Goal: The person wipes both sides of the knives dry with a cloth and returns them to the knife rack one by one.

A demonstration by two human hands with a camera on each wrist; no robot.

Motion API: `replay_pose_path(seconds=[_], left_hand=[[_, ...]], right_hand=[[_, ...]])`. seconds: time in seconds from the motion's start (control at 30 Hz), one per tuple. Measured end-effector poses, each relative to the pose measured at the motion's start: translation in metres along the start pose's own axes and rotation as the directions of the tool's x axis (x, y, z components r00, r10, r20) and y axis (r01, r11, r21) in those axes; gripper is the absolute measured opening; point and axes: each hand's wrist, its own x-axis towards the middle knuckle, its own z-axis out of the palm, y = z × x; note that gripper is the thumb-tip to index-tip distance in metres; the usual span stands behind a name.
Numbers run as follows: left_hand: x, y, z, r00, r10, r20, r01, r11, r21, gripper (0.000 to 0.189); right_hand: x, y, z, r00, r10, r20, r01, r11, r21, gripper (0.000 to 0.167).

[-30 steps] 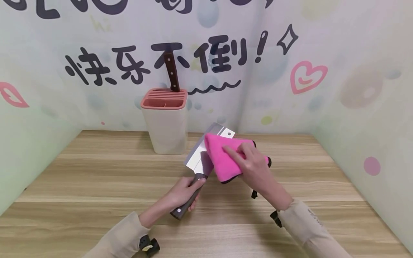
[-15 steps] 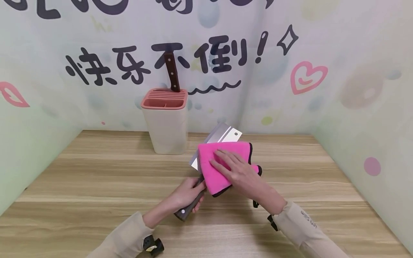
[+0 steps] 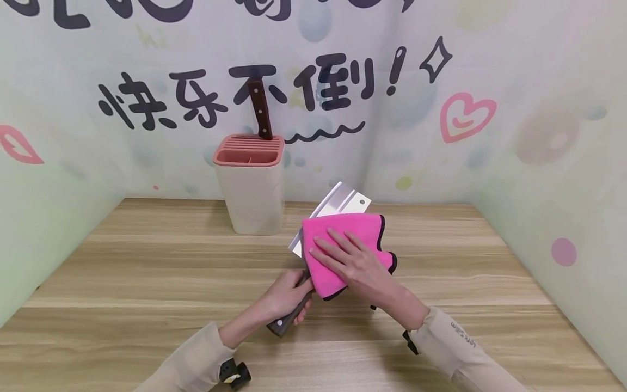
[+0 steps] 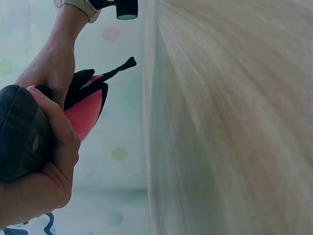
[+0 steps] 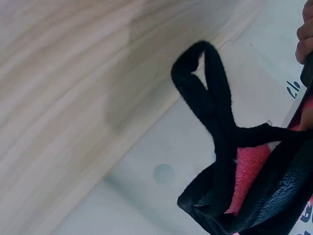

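Note:
My left hand [image 3: 285, 296] grips the dark riveted handle of a cleaver [image 3: 343, 197], its broad blade slanting up and away to the right. A pink cloth [image 3: 361, 222] with black edging covers the middle of the blade. Over it lies my right hand [image 3: 360, 267], fingers extended across the top and thumb hidden from the head camera. In the left wrist view the handle end [image 4: 23, 132] is close, with the left fingers wrapped around it. The cloth's black hanging loop [image 5: 200, 81] shows in the right wrist view.
A white knife block [image 3: 252, 198] with a red slotted top stands at the back, left of the cleaver. One brown knife handle [image 3: 260, 110] sticks up from it. Wooden tabletop [image 3: 147, 272] spreads below, with printed walls [image 3: 441, 163] behind and at both sides.
My right hand has brought the cloth left and down onto the blade, and its fingers have spread out flatter. The cleaver has shifted slightly right in my left hand.

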Motion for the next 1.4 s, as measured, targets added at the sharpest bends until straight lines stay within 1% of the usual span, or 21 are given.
replay_pose_path(seconds=[0.1, 0.2, 0.37, 0.5, 0.67, 0.83, 1.07, 1.27, 1.4], left_hand=[[0.0, -0.001, 0.0, 1.0, 0.022, 0.005, -0.022, 1.0, 0.01, 0.035], [-0.001, -0.002, 0.0, 0.999, 0.032, 0.014, -0.032, 0.999, 0.005, 0.033], [-0.004, -0.003, 0.0, 1.0, 0.015, 0.026, -0.015, 1.0, -0.027, 0.038], [-0.005, -0.004, -0.001, 0.999, 0.003, 0.037, -0.002, 1.0, -0.029, 0.042], [-0.007, -0.006, -0.003, 0.999, -0.004, 0.048, 0.005, 1.0, -0.026, 0.046], [-0.008, -0.008, -0.005, 0.999, -0.004, 0.043, 0.005, 1.0, -0.025, 0.049], [-0.01, -0.009, -0.006, 0.999, -0.007, 0.047, 0.008, 1.0, -0.023, 0.048], [-0.012, -0.009, -0.008, 0.998, -0.002, 0.067, 0.003, 1.0, -0.017, 0.048], [-0.013, -0.008, -0.011, 0.997, -0.005, 0.072, 0.006, 1.0, -0.012, 0.046]], right_hand=[[0.001, 0.002, -0.002, 1.0, -0.012, 0.009, 0.012, 1.0, -0.024, 0.057], [0.001, 0.004, -0.003, 1.0, -0.012, 0.022, 0.013, 0.999, -0.035, 0.054], [0.0, 0.01, -0.004, 0.999, -0.006, 0.041, 0.008, 0.998, -0.054, 0.052], [-0.001, 0.014, -0.005, 0.998, 0.013, 0.054, -0.009, 0.998, -0.068, 0.053], [-0.003, 0.021, -0.005, 0.997, 0.053, 0.059, -0.048, 0.995, -0.085, 0.055], [-0.004, 0.028, -0.004, 0.991, 0.112, 0.067, -0.105, 0.989, -0.104, 0.056], [-0.008, 0.039, -0.001, 0.984, 0.175, 0.032, -0.17, 0.979, -0.114, 0.055], [-0.012, 0.046, -0.001, 0.968, 0.248, 0.04, -0.243, 0.966, -0.088, 0.055], [-0.013, 0.05, -0.001, 0.96, 0.278, 0.032, -0.275, 0.957, -0.088, 0.052]])
